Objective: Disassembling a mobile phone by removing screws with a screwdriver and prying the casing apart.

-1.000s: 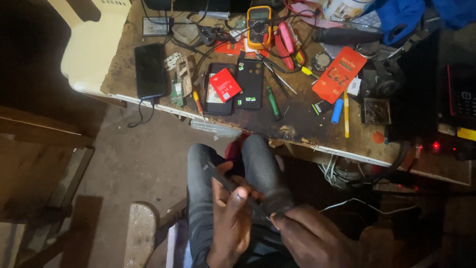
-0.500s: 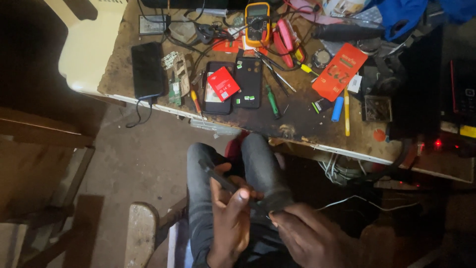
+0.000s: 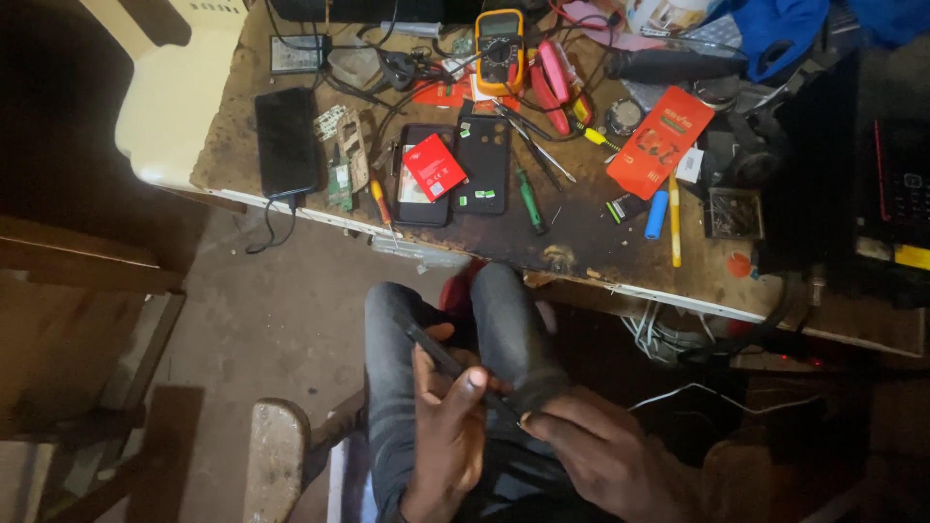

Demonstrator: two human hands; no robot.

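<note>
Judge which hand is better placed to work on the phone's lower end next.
Right, probably. The right hand has its fingertips at the lower end of the thin dark phone, while the left hand grips its middle over the lap, steadying it.

Light falls on the bench (image 3: 581,242); the floor (image 3: 271,320) and corners sink into shadow, hands dim, slightly soft.
</note>
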